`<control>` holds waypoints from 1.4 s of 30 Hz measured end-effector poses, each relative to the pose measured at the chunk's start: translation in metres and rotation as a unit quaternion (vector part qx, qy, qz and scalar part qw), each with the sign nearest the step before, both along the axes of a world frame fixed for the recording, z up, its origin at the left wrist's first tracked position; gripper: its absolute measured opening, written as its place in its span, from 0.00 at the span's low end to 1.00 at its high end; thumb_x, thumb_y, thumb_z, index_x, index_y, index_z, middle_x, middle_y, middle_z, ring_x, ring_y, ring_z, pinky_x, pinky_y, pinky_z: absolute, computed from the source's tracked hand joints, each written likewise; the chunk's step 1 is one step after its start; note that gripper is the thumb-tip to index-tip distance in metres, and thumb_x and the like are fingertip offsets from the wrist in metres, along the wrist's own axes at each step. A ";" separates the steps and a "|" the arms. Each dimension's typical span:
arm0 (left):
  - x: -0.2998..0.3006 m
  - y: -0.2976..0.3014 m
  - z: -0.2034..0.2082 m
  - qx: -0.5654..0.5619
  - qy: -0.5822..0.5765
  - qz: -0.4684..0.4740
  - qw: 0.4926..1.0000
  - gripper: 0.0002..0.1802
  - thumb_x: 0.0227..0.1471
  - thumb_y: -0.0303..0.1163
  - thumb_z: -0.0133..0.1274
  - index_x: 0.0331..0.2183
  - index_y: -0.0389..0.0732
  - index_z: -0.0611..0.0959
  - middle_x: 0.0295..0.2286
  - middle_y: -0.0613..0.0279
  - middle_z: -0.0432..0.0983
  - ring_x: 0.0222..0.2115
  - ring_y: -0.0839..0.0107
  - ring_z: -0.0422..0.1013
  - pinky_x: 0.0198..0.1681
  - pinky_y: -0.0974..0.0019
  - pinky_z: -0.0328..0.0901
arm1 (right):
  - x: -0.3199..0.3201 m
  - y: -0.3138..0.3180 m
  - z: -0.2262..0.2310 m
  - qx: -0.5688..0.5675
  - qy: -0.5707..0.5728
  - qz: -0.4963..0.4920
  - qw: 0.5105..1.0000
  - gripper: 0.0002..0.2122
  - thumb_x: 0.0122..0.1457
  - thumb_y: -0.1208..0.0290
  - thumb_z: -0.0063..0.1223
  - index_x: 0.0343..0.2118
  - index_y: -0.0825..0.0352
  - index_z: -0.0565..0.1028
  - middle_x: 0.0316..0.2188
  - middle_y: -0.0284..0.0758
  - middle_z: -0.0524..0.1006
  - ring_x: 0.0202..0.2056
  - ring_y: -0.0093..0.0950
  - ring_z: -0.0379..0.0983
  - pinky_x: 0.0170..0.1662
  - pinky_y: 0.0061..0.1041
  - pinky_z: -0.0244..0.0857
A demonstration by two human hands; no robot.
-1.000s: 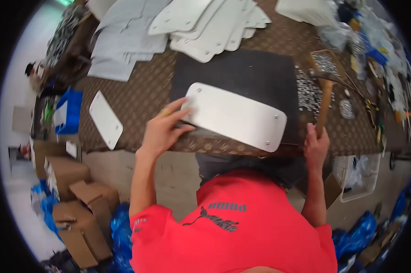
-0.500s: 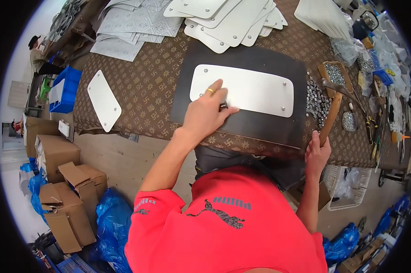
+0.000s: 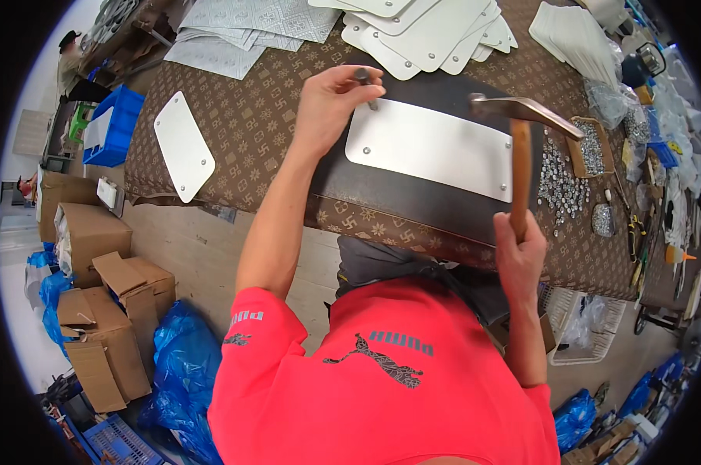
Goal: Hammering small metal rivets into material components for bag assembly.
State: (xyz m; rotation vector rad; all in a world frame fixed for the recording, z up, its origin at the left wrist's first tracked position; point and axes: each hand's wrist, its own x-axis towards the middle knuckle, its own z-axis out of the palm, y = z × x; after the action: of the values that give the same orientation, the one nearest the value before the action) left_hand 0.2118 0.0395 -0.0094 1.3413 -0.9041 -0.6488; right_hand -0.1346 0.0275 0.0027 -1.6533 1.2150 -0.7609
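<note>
A white rounded panel (image 3: 428, 151) with metal studs at its corners lies on a black board (image 3: 366, 190) in front of me. My left hand (image 3: 327, 108) is closed round a short dark metal punch (image 3: 363, 77), held upright over the panel's far left corner. The punch's lower end is at the corner, though I cannot tell whether it touches the stud. My right hand (image 3: 521, 252) grips the wooden handle of a hammer (image 3: 522, 167). The hammer's metal head is raised over the panel's right end, slightly blurred.
Another studded panel (image 3: 184, 147) lies at left. Stacked white panels (image 3: 420, 39) and silver patterned sheets (image 3: 250, 31) sit at the back. Loose metal studs (image 3: 564, 182) and a box of small metal parts (image 3: 591, 143) are on the right. A person (image 3: 69, 70) is at far left.
My left hand has moved from the panel's near left side to its far left corner, bringing the punch upright. The hammer has swung up and left over the panel.
</note>
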 end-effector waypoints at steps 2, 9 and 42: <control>-0.002 -0.008 -0.011 0.009 -0.015 -0.034 0.999 0.11 0.50 0.24 0.64 0.38 0.37 0.87 0.27 0.70 0.80 0.27 0.82 0.71 0.35 0.76 0.66 | 0.017 0.008 0.007 0.003 0.015 0.042 0.999 0.12 0.66 0.68 0.55 0.26 0.64 0.68 0.18 0.18 0.61 0.20 0.09 0.55 0.21 0.16 0.48; 0.003 -0.009 -0.023 0.018 -0.038 -0.028 0.999 0.10 0.51 0.28 0.64 0.37 0.35 0.86 0.27 0.69 0.81 0.27 0.83 0.71 0.33 0.74 0.66 | 0.043 0.000 0.064 0.025 -0.025 0.079 0.996 0.11 0.67 0.69 0.53 0.27 0.65 0.70 0.21 0.23 0.68 0.20 0.11 0.61 0.21 0.17 0.52; -0.024 0.059 -0.018 0.053 -0.026 -0.047 0.997 0.12 0.50 0.27 0.64 0.40 0.38 0.87 0.29 0.65 0.83 0.29 0.82 0.72 0.36 0.73 0.68 | 0.031 0.003 0.148 0.072 -0.334 0.186 0.921 0.10 0.65 0.72 0.47 0.24 0.63 0.69 0.19 0.29 0.67 0.15 0.22 0.60 0.19 0.22 0.52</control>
State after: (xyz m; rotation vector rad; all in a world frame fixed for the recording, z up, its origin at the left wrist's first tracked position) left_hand 0.1877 0.0985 -0.0272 1.4215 -0.9907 -0.7462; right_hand -0.1039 0.0302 0.1505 -1.2808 0.4436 -0.8665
